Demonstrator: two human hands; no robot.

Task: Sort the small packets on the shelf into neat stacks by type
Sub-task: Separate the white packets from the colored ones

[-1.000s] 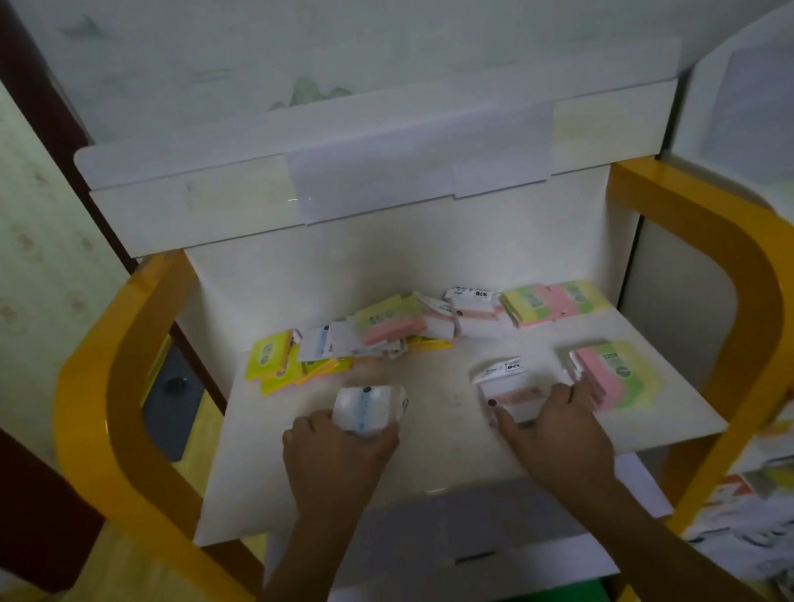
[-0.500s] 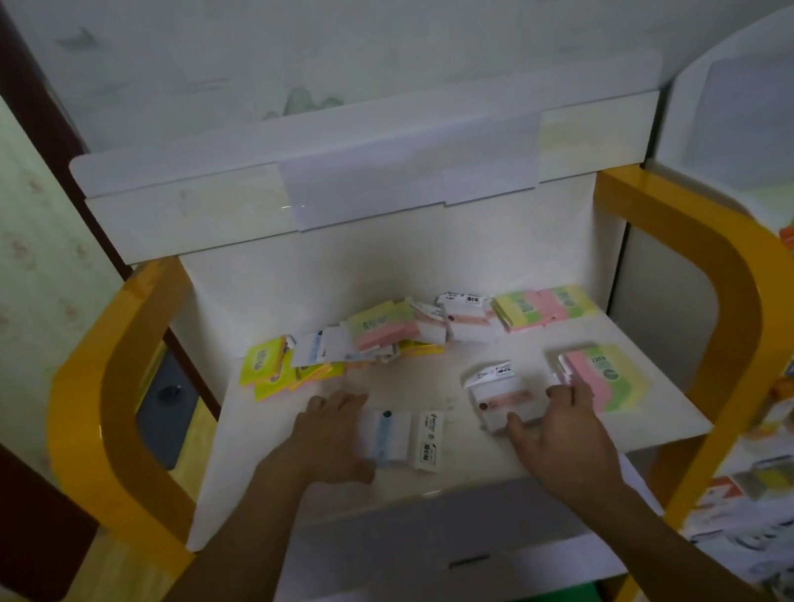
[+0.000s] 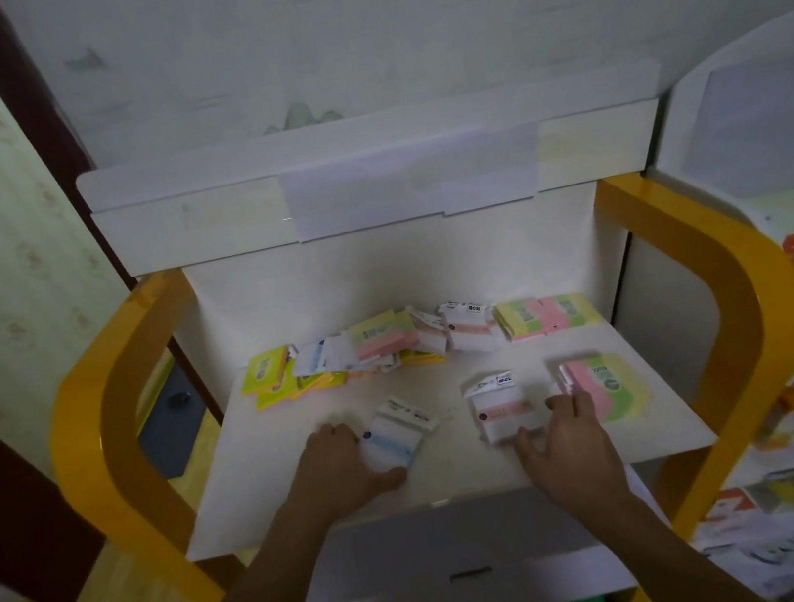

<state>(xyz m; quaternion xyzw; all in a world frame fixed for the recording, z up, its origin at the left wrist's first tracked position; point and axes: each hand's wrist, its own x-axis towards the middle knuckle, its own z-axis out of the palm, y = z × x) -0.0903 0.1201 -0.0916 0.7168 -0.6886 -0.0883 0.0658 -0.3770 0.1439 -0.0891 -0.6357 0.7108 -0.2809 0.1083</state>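
Since a second ago, the left hand [image 3: 338, 471] has swung a white packet with a blue band [image 3: 390, 440] down from the air to the shelf [image 3: 616, 453], where it lies flat and slightly askew on what looks like one or two others like it; the right hand [image 3: 564, 435] has barely shifted.

Around the work stands a display rack with curved yellow side frames [image 3: 87, 428], set against a pale wall, patterned wallpaper to the left and a second stand of blurred goods to the right. Its white shelf carries everything: along the back edge, an unsorted jumble of packets [image 3: 392, 348] in yellow, pink-and-green and white; nearer the front, three separate groups.

At front right lies a pink-and-green stack [image 3: 601, 388], just beside the right hand. In the middle sits a white stack with a pink band [image 3: 503, 411], the right hand's fingers curled against its right and near edges, bracing it rather than lifting it. At front left, the left hand cups the blue-banded packet between thumb and curled fingers.

Squaring each pile likely calls for pressing opposite edges together with both thumb and fingers, keeping the printed header tabs all pointing one way. Light packets of this sort probably slide easily, so a gentle nudge should serve better than a push. Most sorting appears still ahead.
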